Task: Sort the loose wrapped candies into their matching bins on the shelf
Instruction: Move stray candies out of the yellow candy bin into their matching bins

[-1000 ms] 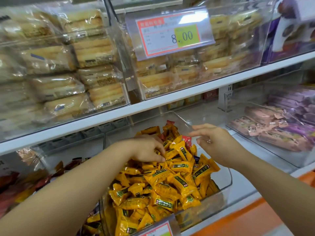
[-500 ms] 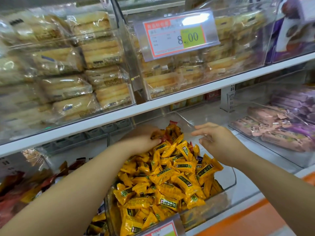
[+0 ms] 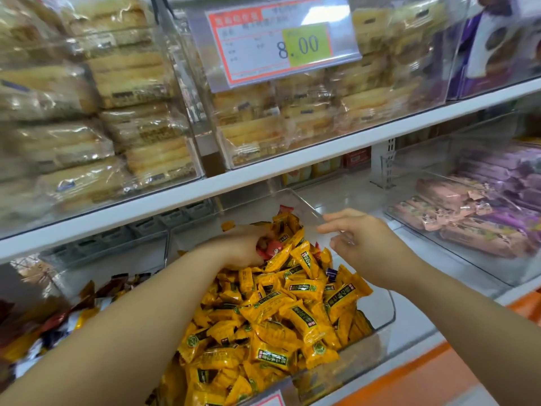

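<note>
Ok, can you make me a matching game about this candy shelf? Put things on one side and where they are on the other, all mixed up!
Things
1. red candy
2. yellow candies
3. pink packets
4. price tag

Places
A. on the front of the clear box on the top shelf
B. held in the left hand
C. in the right-side bin
D. piled in the middle bin

Pairs: 1-B, 2-D, 3-C, 4-A
</note>
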### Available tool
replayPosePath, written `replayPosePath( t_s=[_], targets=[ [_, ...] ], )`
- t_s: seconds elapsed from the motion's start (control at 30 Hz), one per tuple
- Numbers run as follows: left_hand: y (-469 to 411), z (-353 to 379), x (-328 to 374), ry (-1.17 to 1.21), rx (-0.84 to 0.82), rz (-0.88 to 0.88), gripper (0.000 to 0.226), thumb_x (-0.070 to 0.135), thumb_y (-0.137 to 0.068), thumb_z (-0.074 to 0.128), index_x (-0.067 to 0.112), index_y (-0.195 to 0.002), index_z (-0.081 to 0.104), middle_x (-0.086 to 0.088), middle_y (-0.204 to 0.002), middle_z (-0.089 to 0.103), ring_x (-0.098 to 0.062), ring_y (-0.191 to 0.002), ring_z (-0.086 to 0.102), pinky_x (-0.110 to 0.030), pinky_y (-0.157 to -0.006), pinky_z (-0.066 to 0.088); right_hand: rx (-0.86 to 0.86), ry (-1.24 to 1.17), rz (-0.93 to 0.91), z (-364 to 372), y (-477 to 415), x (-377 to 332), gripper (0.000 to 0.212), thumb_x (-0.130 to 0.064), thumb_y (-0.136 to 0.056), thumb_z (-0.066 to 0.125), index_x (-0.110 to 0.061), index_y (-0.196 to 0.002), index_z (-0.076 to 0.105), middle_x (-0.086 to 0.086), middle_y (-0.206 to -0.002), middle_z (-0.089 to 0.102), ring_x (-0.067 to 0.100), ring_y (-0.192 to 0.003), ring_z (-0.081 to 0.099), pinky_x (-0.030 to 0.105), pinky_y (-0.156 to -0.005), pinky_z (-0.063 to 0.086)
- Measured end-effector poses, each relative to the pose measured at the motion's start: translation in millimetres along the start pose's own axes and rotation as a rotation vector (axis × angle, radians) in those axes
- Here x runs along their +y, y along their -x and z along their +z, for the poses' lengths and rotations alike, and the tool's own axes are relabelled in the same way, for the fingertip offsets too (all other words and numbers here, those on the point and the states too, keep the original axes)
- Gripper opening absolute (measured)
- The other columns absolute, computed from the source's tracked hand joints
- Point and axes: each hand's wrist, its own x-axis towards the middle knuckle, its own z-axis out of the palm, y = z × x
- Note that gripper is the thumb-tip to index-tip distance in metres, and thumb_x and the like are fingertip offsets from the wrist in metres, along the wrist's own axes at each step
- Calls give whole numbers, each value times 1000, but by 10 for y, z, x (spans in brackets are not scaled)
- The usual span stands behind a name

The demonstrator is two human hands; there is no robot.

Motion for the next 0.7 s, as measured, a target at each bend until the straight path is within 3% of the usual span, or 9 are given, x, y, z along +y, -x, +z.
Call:
replayPosePath(
  t_s=[0.07, 0.17, 0.23, 0.33, 0.47, 0.6, 0.7],
  targets=[
    [6, 14, 18, 24, 1, 30, 56, 20, -91, 58, 27, -143, 37, 1, -137, 50, -18, -119, 50, -22, -88, 40, 2, 14, 0, 6, 5, -5, 31, -5, -92, 54, -21, -114, 67, -5, -134, 52, 9, -119, 50, 4, -87, 28],
    [-5, 32, 58, 28, -7, 83, 55, 19, -95, 53, 29, -145, 33, 3, -152, 33, -17, -137, 33, -27, -108, 28, 5, 21, 12, 16, 4, -16, 31, -5, -91, 54, -21, -114, 68, -5, -135, 51, 11, -119, 50, 6, -87, 31],
    [-16, 35, 72, 44, -29, 102, 54, 15, -95, 51, 29, -145, 35, 5, -153, 31, -16, -139, 29, -27, -110, 23, 3, 27, 15, 21, 0, -18, 32, -5, -91, 54, -21, -115, 67, -5, -135, 51, 10, -118, 50, 3, -84, 32],
    [-31, 31, 54, 107, -13, 100, 47, 15, -94, 55, 29, -137, 46, 7, -145, 42, -15, -132, 38, -25, -101, 29, -1, 15, 17, 23, 1, -13, 31, -4, -91, 54, -20, -114, 68, -4, -134, 51, 10, -115, 52, -6, -75, 33],
    [-61, 82, -2, 151, 71, 83, 29, 11, -89, 62, 24, -115, 62, 6, -118, 59, -13, -111, 54, -19, -86, 37, -3, 9, 18, 16, 5, -12, 31, -4, -91, 55, -20, -113, 68, -4, -134, 51, 11, -112, 53, -7, -74, 32],
    [-13, 35, -10, 261, 141, 33, 22, 14, -89, 63, 26, -107, 64, 12, -103, 61, -3, -92, 57, -15, -79, 43, 7, -9, 24, 16, 4, -2, 30, -3, -91, 55, -19, -113, 68, -5, -133, 52, 10, -112, 51, -8, -73, 30],
    [128, -89, -26, 414, 243, 13, 21, 12, -90, 61, 26, -105, 63, 16, -94, 58, 1, -84, 57, -7, -66, 41, 20, 11, 27, 22, 2, 2, 33, 0, -91, 53, -20, -112, 68, -6, -133, 52, 10, -117, 50, -3, -81, 33]
  ],
)
